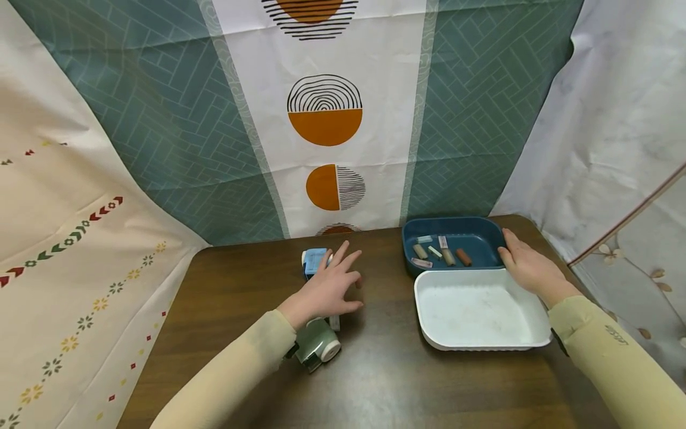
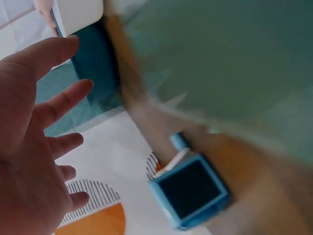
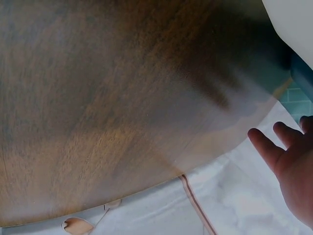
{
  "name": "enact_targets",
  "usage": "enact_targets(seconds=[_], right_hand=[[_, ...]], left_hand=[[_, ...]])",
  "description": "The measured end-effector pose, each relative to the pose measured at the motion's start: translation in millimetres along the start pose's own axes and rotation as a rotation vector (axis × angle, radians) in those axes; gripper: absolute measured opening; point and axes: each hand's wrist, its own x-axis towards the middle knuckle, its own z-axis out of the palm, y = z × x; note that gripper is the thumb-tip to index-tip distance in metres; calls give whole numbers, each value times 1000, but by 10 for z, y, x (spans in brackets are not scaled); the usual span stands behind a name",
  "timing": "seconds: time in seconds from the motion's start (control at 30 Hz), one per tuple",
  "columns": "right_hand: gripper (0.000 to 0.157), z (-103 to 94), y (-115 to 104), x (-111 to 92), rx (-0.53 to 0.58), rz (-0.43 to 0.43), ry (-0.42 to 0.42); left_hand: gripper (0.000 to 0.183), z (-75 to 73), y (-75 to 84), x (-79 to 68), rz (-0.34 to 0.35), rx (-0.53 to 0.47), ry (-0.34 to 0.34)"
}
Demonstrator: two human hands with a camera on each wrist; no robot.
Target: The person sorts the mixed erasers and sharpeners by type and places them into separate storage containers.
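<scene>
My left hand (image 1: 331, 287) hovers over the table's left half with fingers spread and nothing in them. Just past its fingertips stands a blue boxy item (image 1: 316, 262); the left wrist view shows its dark window (image 2: 190, 187). Beneath the wrist lies a dark green boxy item (image 1: 313, 341) with a white round knob, partly hidden by the sleeve. My right hand (image 1: 527, 265) is at the right end of a dark blue tray (image 1: 455, 225), its fingers extended along the rim. Whether it touches the rim I cannot tell.
A white tray (image 1: 423, 310) sits in front of the blue tray, close against it. Inside the blue tray lie several small stubby pieces (image 1: 449, 257), brown, pale and pinkish. Fabric hangings (image 1: 348, 196) border the wooden table (image 1: 386, 381) at the back and sides.
</scene>
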Motion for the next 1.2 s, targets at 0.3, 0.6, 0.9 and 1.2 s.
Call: enact_targets(seconds=[0.3,0.6,0.9,1.2], right_hand=[[74,-8,-4,-12,3,11,-8],[74,-7,-8,-7,1,5,-4],[75,-15,-25,-12,14,17,-8],[74,-12,-28,-24,15,6,-8]], left_hand=[[31,116,-112,-300,-77,-6,2],[35,79,-127,-344,-105,54,-27],[45,83,-47,-238,-144,158,-130],[56,116,-4,-163,-180,249,-215]])
